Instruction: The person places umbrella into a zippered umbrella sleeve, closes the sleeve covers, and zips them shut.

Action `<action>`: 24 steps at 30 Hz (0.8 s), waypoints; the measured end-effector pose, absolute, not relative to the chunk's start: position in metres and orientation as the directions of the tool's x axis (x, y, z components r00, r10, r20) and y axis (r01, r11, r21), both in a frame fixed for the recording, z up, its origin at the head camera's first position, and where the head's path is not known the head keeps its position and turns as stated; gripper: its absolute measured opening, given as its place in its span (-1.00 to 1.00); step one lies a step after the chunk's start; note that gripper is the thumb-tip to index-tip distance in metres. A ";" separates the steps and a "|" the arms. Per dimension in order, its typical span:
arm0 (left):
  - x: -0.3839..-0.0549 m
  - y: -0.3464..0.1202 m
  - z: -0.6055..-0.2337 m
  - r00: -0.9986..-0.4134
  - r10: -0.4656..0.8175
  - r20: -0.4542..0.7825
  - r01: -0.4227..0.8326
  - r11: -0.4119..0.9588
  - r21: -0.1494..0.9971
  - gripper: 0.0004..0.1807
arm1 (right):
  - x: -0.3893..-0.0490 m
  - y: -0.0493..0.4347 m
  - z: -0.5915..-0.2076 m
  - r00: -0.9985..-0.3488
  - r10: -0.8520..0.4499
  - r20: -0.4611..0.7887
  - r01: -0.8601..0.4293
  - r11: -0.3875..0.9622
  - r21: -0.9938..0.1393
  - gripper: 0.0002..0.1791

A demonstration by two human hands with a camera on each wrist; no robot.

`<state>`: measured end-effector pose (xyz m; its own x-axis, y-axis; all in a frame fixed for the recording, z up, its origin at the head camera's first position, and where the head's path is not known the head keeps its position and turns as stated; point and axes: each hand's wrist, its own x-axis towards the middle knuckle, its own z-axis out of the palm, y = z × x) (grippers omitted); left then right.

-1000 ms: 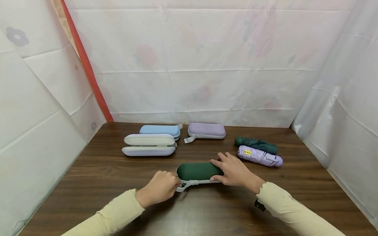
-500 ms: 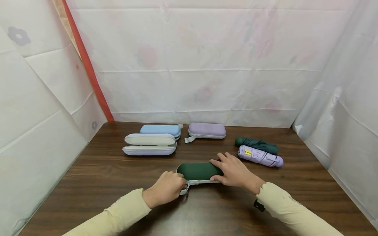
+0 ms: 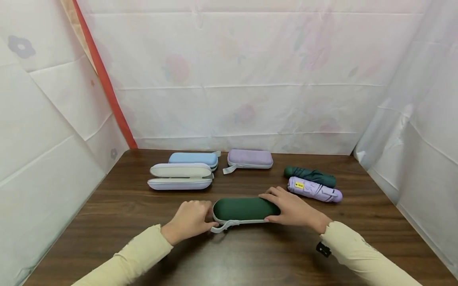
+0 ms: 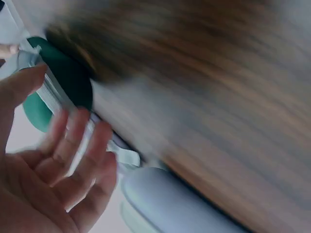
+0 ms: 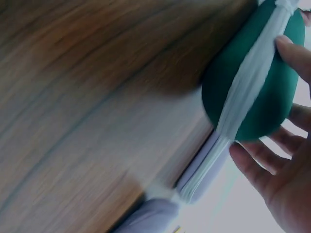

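Between the desk's (image 3: 118,222) side edges, the right hand (image 3: 295,208) is gripping the green case (image 3: 243,209), presumably steadying it, the left hand (image 3: 189,220) hovering alongside, fingers (image 4: 99,136) loose.

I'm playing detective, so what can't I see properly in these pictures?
Head view: the right end of the green case, partly covered by the right grip.
Every view: anything inside that case, hidden by its shell.
Head view: the blue case's lower front, behind the open pale case.
Head view: the yellow tag's writing, too small.
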<state>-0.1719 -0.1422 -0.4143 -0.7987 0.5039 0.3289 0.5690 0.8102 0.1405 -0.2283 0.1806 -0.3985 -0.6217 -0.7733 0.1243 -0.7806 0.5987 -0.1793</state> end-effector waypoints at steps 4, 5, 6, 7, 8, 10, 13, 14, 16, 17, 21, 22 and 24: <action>-0.178 -0.145 -0.416 -0.858 0.454 0.238 0.512 0.788 0.342 -0.34 | -0.229 0.196 -0.400 -0.664 -0.743 0.085 -0.722 0.608 -0.330 -0.19; -0.179 -0.145 -0.416 -0.857 0.467 0.218 0.515 0.764 0.389 -0.31 | -0.229 0.199 -0.401 -0.667 -0.740 0.087 -0.713 0.600 -0.362 -0.18; -0.180 -0.144 -0.416 -0.851 0.483 0.206 0.522 0.736 0.432 -0.32 | -0.229 0.201 -0.402 -0.666 -0.740 0.092 -0.708 0.589 -0.389 -0.18; -0.180 -0.143 -0.416 -0.844 0.499 0.198 0.528 0.709 0.467 -0.35 | -0.229 0.203 -0.403 -0.664 -0.741 0.102 -0.706 0.576 -0.413 -0.18; -0.181 -0.142 -0.416 -0.835 0.514 0.195 0.537 0.687 0.490 -0.38 | -0.229 0.204 -0.405 -0.659 -0.743 0.115 -0.707 0.561 -0.431 -0.18; -0.182 -0.140 -0.416 -0.821 0.533 0.205 0.555 0.658 0.509 -0.47 | -0.229 0.206 -0.407 -0.653 -0.743 0.145 -0.710 0.535 -0.457 -0.20; -0.184 -0.138 -0.416 -0.807 0.541 0.237 0.577 0.635 0.514 -0.51 | -0.230 0.206 -0.410 -0.653 -0.732 0.193 -0.716 0.513 -0.474 -0.23; -0.185 -0.137 -0.416 -0.805 0.542 0.243 0.580 0.631 0.514 -0.50 | -0.231 0.206 -0.411 -0.656 -0.727 0.203 -0.713 0.509 -0.481 -0.24; -0.187 -0.137 -0.416 -0.801 0.542 0.255 0.587 0.625 0.514 -0.49 | -0.232 0.206 -0.412 -0.662 -0.718 0.217 -0.710 0.507 -0.490 -0.24; -0.188 -0.136 -0.417 -0.799 0.541 0.263 0.591 0.625 0.511 -0.47 | -0.233 0.206 -0.413 -0.665 -0.713 0.221 -0.707 0.506 -0.494 -0.24; -0.196 -0.134 -0.417 -0.807 0.515 0.291 0.586 0.634 0.505 -0.42 | -0.240 0.204 -0.415 -0.689 -0.689 0.225 -0.685 0.518 -0.512 -0.22; -0.199 -0.133 -0.416 -0.808 0.506 0.300 0.585 0.636 0.503 -0.42 | -0.242 0.204 -0.415 -0.699 -0.679 0.226 -0.675 0.522 -0.521 -0.22; -0.206 -0.132 -0.415 -0.820 0.484 0.305 0.571 0.648 0.504 -0.39 | -0.246 0.202 -0.414 -0.724 -0.652 0.224 -0.651 0.539 -0.534 -0.21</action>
